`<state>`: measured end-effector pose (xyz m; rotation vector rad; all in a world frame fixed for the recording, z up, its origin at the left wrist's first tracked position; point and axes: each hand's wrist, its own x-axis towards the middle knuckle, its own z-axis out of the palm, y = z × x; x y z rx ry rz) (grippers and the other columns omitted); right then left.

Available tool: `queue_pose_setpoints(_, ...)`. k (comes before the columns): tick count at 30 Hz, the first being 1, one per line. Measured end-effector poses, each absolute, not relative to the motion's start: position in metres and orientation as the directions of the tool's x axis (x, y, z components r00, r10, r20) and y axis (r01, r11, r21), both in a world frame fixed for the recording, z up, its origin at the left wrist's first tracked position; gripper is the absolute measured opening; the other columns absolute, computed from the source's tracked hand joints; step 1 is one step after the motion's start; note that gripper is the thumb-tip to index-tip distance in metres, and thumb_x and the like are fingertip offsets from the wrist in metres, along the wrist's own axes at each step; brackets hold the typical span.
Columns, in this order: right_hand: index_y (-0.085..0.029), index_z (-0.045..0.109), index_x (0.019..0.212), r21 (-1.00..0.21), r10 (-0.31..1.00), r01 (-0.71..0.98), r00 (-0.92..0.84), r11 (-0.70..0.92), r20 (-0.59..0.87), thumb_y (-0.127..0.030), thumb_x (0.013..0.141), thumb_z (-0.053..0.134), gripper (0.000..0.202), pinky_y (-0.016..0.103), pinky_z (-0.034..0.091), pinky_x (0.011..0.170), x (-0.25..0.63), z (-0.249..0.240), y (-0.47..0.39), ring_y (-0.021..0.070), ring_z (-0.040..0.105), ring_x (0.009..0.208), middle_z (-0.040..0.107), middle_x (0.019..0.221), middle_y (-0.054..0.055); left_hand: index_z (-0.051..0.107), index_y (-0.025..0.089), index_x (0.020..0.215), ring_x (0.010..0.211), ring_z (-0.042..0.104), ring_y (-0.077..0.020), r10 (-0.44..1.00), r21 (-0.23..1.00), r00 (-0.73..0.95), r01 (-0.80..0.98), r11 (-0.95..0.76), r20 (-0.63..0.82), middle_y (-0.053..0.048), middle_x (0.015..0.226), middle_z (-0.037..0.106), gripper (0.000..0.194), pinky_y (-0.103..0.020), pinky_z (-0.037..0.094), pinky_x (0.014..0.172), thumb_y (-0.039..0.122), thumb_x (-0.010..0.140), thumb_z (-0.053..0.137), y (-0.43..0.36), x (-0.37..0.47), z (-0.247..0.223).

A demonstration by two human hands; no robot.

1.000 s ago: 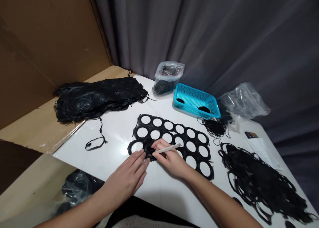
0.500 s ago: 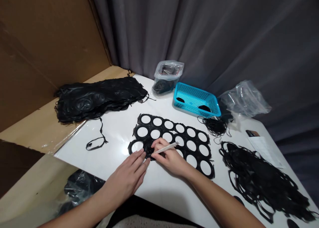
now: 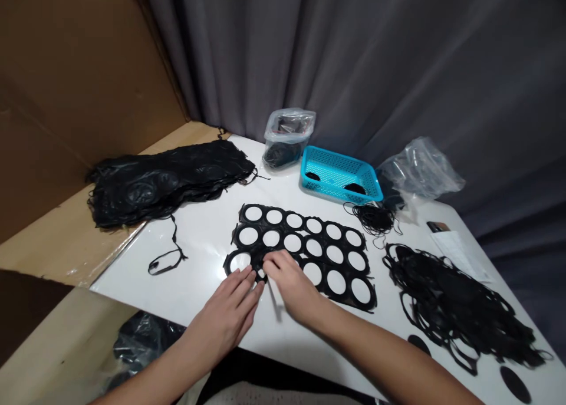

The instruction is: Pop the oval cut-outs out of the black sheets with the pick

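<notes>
A black sheet (image 3: 324, 267) with rows of round holes lies flat on the white tabletop (image 3: 203, 228), which shows through them. My left hand (image 3: 234, 305) rests on the sheet's near left part, fingers stretched out and pressing beside one ring. Just right of those fingertips, my right hand (image 3: 294, 284) is closed, its fingertips at a dark spot in the near row. A slim white tool (image 3: 276, 302), blurred, sticks out below the right hand toward me. Its tip and exact kind are hidden.
Stacked black sheets (image 3: 168, 184) lie back left, near a black loop (image 3: 165, 262). Behind the sheet stand a clear bag (image 3: 289, 140) and a blue basket (image 3: 342, 157). Rightward are black cords (image 3: 375, 218), a phone (image 3: 437, 227), black scraps (image 3: 464, 310) and a loose black disc (image 3: 515, 384).
The white tool has swung from pointing up and right to pointing down toward me as my right hand turned. More white shows beside my left fingertips. The view has shifted slightly.
</notes>
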<state>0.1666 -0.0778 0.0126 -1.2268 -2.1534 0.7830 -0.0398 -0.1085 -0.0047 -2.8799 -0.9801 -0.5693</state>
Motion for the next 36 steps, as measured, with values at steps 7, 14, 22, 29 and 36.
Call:
queue_pose_setpoints(7, -0.025, 0.038, 0.071, -0.997, 0.966, 0.004, 0.248, -0.077, -0.073, -0.046, 0.086, 0.061, 0.034, 0.028, 0.048, 0.064, 0.218, 0.033, -0.047, 0.0137, 0.048, 0.062, 0.046, 0.065, -0.006, 0.059, 0.014, 0.13, 0.128, 0.057, -0.0293, 0.53, 0.048, 0.729, 0.568, -0.821, 0.434, -0.014, 0.129, 0.064, 0.033, -0.047, 0.046, 0.106, 0.016, 0.099, 0.047, -0.099, -0.045, -0.005)
queue_pose_setpoints(14, -0.024, 0.045, 0.067, -0.971, 0.579, 0.221, 0.805, -0.088, 0.13, -0.047, 0.071, 0.072, 0.035, 0.03, 0.041, 0.062, 0.394, 0.05, -0.151, 0.0157, 0.047, 0.06, 0.048, 0.06, -0.004, 0.067, 0.017, 0.113, 0.104, 0.065, -0.0272, 0.452, -0.003, 0.735, 0.526, -0.851, 0.506, -0.012, 0.113, 0.07, 0.024, -0.043, 0.046, 0.093, 0.025, 0.099, 0.049, -0.077, -0.05, 0.008)
queue_pose_setpoints(22, -0.023, 0.06, 0.07, -0.687, 0.482, 0.614, 0.771, -0.39, 0.416, -0.048, 0.078, 0.063, 0.027, 0.044, 0.045, 0.084, 0.469, 0.048, -0.215, 0.0288, 0.061, 0.091, 0.069, 0.1, 0.014, 0.066, 0.022, 0.12, 0.111, 0.062, -0.0242, 0.319, 0.156, 0.844, 0.278, -0.948, 0.43, -0.008, 0.119, 0.067, 0.028, -0.037, 0.053, 0.091, 0.024, 0.1, 0.047, -0.045, 0.036, 0.028)
queue_pose_setpoints(29, -0.021, 0.064, 0.078, -0.953, 0.892, 0.27, 0.451, -0.138, -0.001, -0.035, 0.086, 0.065, 0.016, 0.033, 0.053, 0.07, 0.366, 0.041, -0.177, 0.0195, 0.065, 0.079, 0.069, 0.101, 0.007, 0.052, 0.022, 0.143, 0.144, 0.04, -0.0308, 0.131, 0.191, 0.955, 0.081, -0.978, 0.267, -0.013, 0.153, 0.047, 0.047, -0.051, 0.039, 0.115, 0.029, 0.097, 0.058, -0.048, 0.119, 0.009)
queue_pose_setpoints(36, -0.021, 0.06, 0.073, -0.887, 0.966, 0.461, 0.238, -0.023, 0.099, -0.017, 0.087, 0.06, 0.015, 0.029, 0.05, 0.08, 0.334, 0.013, -0.164, 0.0171, 0.066, 0.088, 0.07, 0.095, 0.004, 0.05, 0.026, 0.146, 0.148, 0.034, -0.0298, 0.129, 0.187, 0.967, 0.088, -0.978, 0.221, -0.011, 0.16, 0.039, 0.049, -0.053, 0.032, 0.119, 0.031, 0.098, 0.059, -0.048, 0.125, -0.005)
